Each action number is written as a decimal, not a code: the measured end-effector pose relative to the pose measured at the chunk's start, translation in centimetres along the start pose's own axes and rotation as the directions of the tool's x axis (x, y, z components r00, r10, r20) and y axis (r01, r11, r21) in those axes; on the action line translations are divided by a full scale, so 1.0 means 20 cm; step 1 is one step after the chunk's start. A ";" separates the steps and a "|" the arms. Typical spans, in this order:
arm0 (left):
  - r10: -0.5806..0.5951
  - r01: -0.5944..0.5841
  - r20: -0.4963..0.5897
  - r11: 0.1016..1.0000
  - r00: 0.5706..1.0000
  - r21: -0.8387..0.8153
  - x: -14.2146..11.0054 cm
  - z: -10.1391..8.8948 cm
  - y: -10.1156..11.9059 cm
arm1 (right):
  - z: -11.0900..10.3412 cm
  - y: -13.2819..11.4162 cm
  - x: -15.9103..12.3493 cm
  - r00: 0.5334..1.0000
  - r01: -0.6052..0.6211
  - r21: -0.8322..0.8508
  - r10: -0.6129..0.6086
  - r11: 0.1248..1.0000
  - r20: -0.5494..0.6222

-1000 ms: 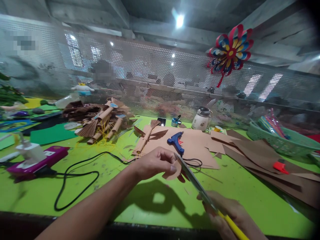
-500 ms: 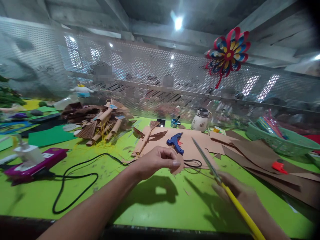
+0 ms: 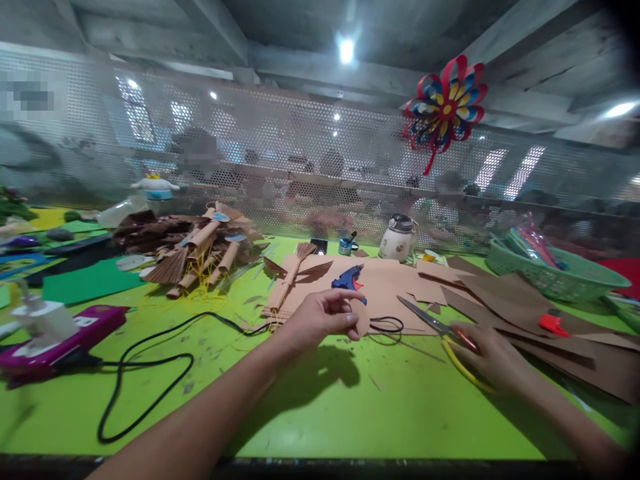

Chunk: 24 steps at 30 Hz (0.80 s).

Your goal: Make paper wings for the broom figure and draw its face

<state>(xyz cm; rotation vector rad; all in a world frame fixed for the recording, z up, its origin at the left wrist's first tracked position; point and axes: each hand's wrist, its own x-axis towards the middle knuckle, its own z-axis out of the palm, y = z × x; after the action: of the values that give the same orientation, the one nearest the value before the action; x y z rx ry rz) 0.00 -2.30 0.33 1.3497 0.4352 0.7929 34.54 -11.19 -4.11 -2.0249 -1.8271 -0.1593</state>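
My left hand [image 3: 323,317] pinches a small rounded piece of brown paper [image 3: 361,319] above the middle of the green table. Just behind it a blue glue gun [image 3: 346,277] lies on light-brown paper sheets [image 3: 385,277], partly hidden by my fingers. To the right, my right hand [image 3: 487,353] is closed on a pair of scissors [image 3: 425,313] with yellow handles, low over the table, its blades pointing up and left. A rolled brown paper figure with pleated wings [image 3: 293,277] lies on the sheets, left of the glue gun.
A black cord [image 3: 193,360] loops across the left, near a purple power strip [image 3: 75,337]. Several paper figures [image 3: 203,250] are piled at the back left. Dark brown sheets [image 3: 530,313], a green basket [image 3: 555,267] and a white flask [image 3: 397,240] stand or lie rightward.
The scissors have swung flatter and lower, moving right with my right hand, away from my left hand. My left hand has turned slightly, still pinching the paper piece.
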 end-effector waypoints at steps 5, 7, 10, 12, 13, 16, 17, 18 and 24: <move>-0.008 0.008 -0.016 1.000 1.000 0.007 0.00 0.03 -0.02 | -0.12 -0.23 -0.01 0.992 0.065 0.078 -0.056 0.995 -0.113; -0.006 0.007 -0.035 1.000 0.999 0.019 0.00 0.04 -0.03 | -0.15 -0.43 0.00 0.982 0.185 0.322 -0.159 0.929 -0.105; 0.005 -0.003 -0.080 1.000 0.997 0.025 0.00 0.05 -0.03 | -0.14 -0.71 0.01 0.917 0.398 0.373 -0.356 0.838 -0.179; 0.017 -0.017 -0.114 1.000 0.993 0.001 0.00 0.04 -0.03 | -0.12 -0.82 0.03 0.863 0.505 0.340 -0.449 0.794 -0.232; 0.023 -0.025 -0.133 1.000 0.991 -0.012 0.00 0.04 -0.03 | -0.10 -0.86 0.04 0.842 0.538 0.310 -0.478 0.784 -0.250; 0.041 -0.046 -0.199 0.999 0.979 -0.019 0.01 0.03 -0.03 | -0.06 -0.89 0.06 0.806 0.584 0.232 -0.524 0.778 -0.274; 0.047 -0.051 -0.219 0.999 0.975 -0.014 0.00 0.03 -0.02 | -0.05 -0.90 0.06 0.799 0.593 0.216 -0.533 0.776 -0.279; 0.052 -0.056 -0.234 0.998 0.971 -0.009 0.00 0.03 -0.02 | -0.03 -0.90 0.06 0.788 0.605 0.201 -0.543 0.770 -0.290; 0.050 -0.052 -0.290 0.999 0.956 -0.001 0.01 0.05 -0.01 | 0.04 -0.91 0.05 0.750 0.643 0.250 -0.527 0.724 -0.401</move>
<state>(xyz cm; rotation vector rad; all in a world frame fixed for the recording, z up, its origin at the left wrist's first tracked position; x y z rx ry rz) 0.79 -2.84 0.29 1.2437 0.6277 1.0407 16.89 -8.92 -0.47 -1.0300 -2.0464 -0.2618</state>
